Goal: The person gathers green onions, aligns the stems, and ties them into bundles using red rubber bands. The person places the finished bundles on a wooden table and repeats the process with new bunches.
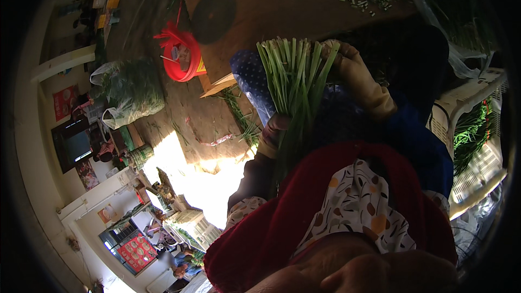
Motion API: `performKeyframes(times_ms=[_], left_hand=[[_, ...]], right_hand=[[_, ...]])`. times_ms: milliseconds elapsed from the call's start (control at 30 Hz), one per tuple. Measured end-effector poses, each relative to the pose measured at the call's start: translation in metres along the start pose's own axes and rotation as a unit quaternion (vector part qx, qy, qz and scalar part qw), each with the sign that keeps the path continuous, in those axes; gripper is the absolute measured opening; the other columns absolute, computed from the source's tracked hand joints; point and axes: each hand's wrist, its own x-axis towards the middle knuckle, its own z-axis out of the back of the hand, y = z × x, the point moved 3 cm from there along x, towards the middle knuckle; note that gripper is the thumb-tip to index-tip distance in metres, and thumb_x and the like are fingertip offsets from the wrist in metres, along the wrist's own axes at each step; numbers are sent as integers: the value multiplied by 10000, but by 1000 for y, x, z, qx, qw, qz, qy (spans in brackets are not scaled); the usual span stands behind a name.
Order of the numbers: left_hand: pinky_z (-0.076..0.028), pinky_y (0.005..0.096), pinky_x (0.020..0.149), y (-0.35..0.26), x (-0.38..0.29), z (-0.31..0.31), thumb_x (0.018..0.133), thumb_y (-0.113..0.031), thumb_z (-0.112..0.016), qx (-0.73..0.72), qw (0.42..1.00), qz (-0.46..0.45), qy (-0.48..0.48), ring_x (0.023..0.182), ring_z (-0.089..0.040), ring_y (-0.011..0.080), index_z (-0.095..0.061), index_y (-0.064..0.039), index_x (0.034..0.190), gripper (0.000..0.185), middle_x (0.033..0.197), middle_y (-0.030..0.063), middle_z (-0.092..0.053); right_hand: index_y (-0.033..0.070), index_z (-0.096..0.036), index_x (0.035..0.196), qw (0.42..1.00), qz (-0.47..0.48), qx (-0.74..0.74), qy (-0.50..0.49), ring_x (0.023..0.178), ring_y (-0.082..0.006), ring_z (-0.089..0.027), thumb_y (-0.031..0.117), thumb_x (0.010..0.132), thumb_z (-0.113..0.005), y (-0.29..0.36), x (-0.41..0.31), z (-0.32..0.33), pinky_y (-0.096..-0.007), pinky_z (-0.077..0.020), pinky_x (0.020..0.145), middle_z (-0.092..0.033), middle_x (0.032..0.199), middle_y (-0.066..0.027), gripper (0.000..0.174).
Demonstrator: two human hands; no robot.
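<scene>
A thick bundle of long green stalks, which look like chives (299, 77), lies over my lap with its pale cut ends away from me. My left hand (276, 128) is closed round the bundle lower down, on its left side. Up by the cut ends, my right hand (344, 55) has its fingers curled against the right edge of the bundle; the stalks partly hide the fingertips. Tan coverings are on both wrists. The leafy ends run down into shadow beside my red garment (260, 228).
Beyond my knees is a wooden board (260, 12) with chopped green pieces (362, 2). Left of it stand a red bucket (181, 75) and a plastic bag of greens (132, 89). A white plastic crate (468, 87) with greens is at right. A person (183, 266) sits at lower left.
</scene>
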Motion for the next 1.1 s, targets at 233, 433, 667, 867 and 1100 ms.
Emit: performKeyframes(times_ms=[233,433,667,867,1100], left_hand=[[-525,385,1072,-1,3,-4,695,-127,-777,21,999,3,-27,1263,-616,292,-461,-22,1519,889,1408,167,-604],[-524,385,1075,2,5,-3,704,-121,-770,30,998,12,-44,1269,-613,294,-453,-24,1526,886,1416,165,-600],[-523,384,1078,1,8,-9,714,-113,-763,51,996,22,-68,1277,-609,297,-444,-27,1533,883,1426,163,-596],[-522,384,1081,-5,-1,-12,724,-107,-756,71,989,60,-116,1283,-606,299,-436,-30,1539,880,1434,161,-592],[-521,384,1084,-9,-22,-9,734,-100,-749,71,972,113,-192,1290,-603,301,-427,-33,1547,877,1443,158,-588]], right_hand=[[28,-638,1214,992,43,94,73,1014,-155,-687,229,1024,-660,10,4,1,-288,-550,902,-713,1124,-73,278],[48,-663,1094,975,198,32,-100,801,-108,-567,254,1012,-673,58,1,20,-273,-460,703,-649,964,-7,222],[58,-571,954,922,231,-285,126,918,-210,-615,612,1078,-372,110,1,41,-335,-495,844,-520,1026,-80,602],[5,-625,1296,868,215,-399,203,1047,-273,-695,207,919,-780,93,-5,1,-377,-564,929,-682,1156,-163,455],[22,-651,1150,892,99,-421,134,970,-213,-702,-2,813,-806,74,-4,-19,-359,-573,881,-708,1020,-89,372]])
